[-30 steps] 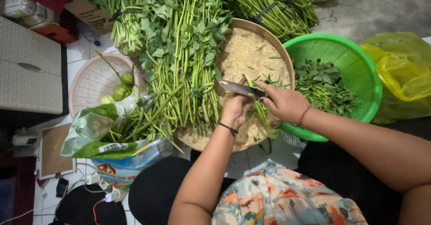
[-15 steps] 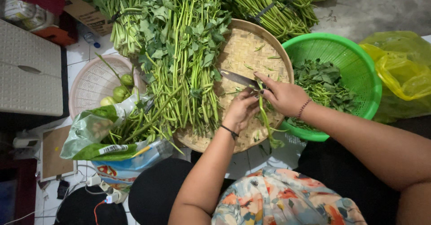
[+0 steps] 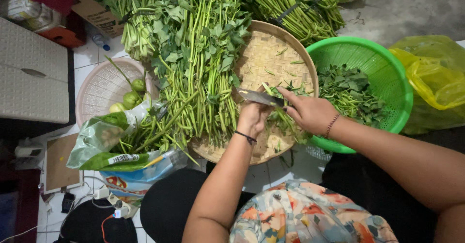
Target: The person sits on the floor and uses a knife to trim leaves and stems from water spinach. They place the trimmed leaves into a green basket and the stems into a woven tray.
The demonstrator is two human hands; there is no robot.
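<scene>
My left hand [image 3: 252, 117] grips a knife [image 3: 261, 98] whose blade points right, over a round woven bamboo tray [image 3: 271, 54]. My right hand [image 3: 310, 113] holds a small bunch of green stalks [image 3: 283, 122] against the blade, fingers closed round them. A large heap of long-stemmed leafy greens [image 3: 198, 63] lies across the tray's left half. A green plastic colander [image 3: 382, 73] to the right holds cut leaves [image 3: 351, 95].
A pale round basket [image 3: 97, 85] with small green fruits [image 3: 131, 97] sits at left. Plastic bags [image 3: 116, 146] lie in front of it. A yellow plastic bag [image 3: 436, 78] is at far right. More bundled greens [image 3: 290, 5] lie at the back. A white crate lid [image 3: 31, 78] is far left.
Both hands have shifted slightly down and left on the tray, and the knife blade now lies flatter against the stalks held by my right hand.
</scene>
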